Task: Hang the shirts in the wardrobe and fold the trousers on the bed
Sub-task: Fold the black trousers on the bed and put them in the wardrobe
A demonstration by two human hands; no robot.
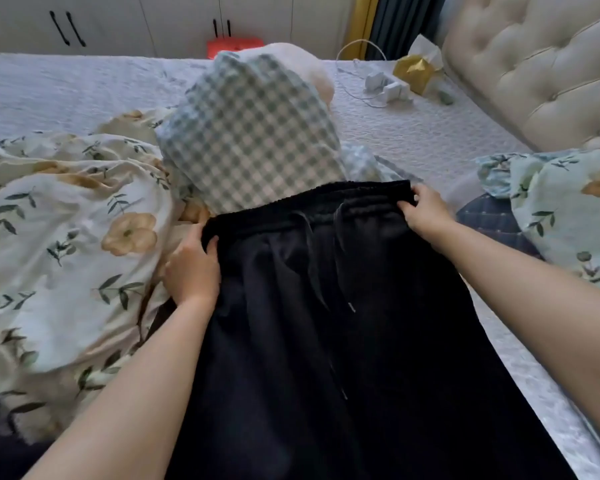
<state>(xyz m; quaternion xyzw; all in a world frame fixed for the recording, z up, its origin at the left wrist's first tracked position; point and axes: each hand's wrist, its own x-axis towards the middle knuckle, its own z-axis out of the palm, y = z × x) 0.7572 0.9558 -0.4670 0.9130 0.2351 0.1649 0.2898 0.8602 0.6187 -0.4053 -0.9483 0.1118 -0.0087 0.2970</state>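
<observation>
Black drawstring trousers (326,323) lie spread lengthwise on the bed (413,140), waistband away from me, legs running toward the bottom edge of the frame. My left hand (193,268) grips the left end of the elastic waistband, thumb over the cloth. My right hand (426,211) pinches the right end of the waistband. Just beyond the waistband lies a green-and-white checked garment (253,140), partly under the trousers. A pale cream garment (312,71) shows behind it.
A floral quilt (59,237) is bunched on the left, and a floral pillow (565,202) lies right. The tufted headboard (541,71) rises at far right. White chargers with a cable (388,86) and a gold object (414,72) lie near it. White wardrobe doors (118,22) stand beyond the bed.
</observation>
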